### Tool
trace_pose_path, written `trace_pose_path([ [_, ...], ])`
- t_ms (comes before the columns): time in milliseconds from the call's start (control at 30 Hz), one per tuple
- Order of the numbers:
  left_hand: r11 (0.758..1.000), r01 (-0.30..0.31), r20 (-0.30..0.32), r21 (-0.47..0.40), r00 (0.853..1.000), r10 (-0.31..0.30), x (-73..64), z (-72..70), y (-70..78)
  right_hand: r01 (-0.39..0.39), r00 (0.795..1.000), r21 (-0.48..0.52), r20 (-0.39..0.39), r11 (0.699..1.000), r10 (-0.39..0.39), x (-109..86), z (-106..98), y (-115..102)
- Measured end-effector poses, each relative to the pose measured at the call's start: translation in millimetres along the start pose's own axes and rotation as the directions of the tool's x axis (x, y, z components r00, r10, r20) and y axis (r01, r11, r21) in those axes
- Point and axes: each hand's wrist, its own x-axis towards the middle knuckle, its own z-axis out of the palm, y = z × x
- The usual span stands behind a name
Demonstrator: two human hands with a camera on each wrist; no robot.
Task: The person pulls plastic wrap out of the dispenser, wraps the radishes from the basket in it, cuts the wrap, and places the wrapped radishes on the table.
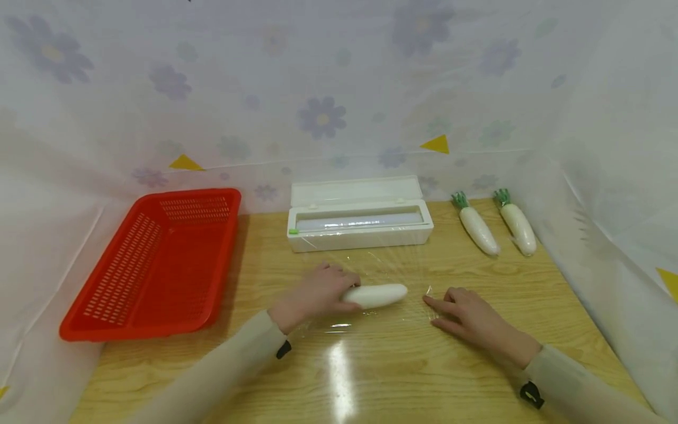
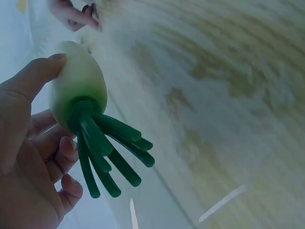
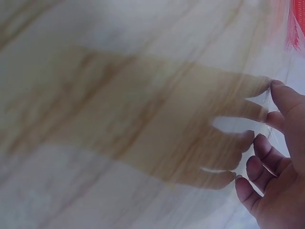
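A white radish [image 1: 377, 295] with a rounded tip pointing right lies in the grip of my left hand [image 1: 323, 291]. The left wrist view shows its green leaf stalks [image 2: 107, 148], the thumb pressed along its side and the fingers beneath. Clear plastic wrap [image 1: 339, 325] stretches from the dispenser box toward me, under the radish. At the wrap's right edge, my right hand [image 1: 477, 321] touches down with its fingertips. In the right wrist view, those fingertips [image 3: 243, 186] rest spread on the glossy surface, meeting their reflections.
A white wrap box [image 1: 360, 240] with its lid raised and a roll inside stands at the back. To the left is a red basket [image 1: 212, 318]. Two wrapped radishes [image 1: 479, 231] with green tops lie at the back right. A flowered curtain [image 1: 339, 76] encloses the table.
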Motion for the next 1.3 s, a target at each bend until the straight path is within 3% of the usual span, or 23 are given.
trace_pose_path([
  [200, 0.998, -0.014, 0.077, -0.068, 0.997, 0.019, 17.9, 17.8, 7.1, -0.014, 1.0, -0.011, 0.007, 1.0, 0.014, -0.6, 0, -1],
  [400, 0.991, -0.014, 0.101, -0.132, 0.994, 0.028, 21.5, 24.7, 7.6, -0.041, 0.999, -0.023, 0.023, 0.999, 0.042, -1.6, 0, -1],
  [800, 0.993, 0.003, 0.027, -0.115, 1.0, 0.0, 17.6, 31.5, 1.9, -0.057, 0.998, -0.02, 0.022, 0.998, 0.057, -2.2, 1, -1],
  [1033, 1.0, 0.02, 0.023, -0.018, 1.0, -0.02, 13.8, 38.5, 0.4, -0.076, 0.997, -0.015, 0.031, 0.997, 0.077, -0.3, -1, -5],
  [1300, 0.992, 0.037, 0.012, -0.122, 0.999, -0.036, 7.1, 35.9, -6.7, -0.078, 0.997, -0.01, 0.028, 0.997, 0.078, -2.5, 2, -2],
])
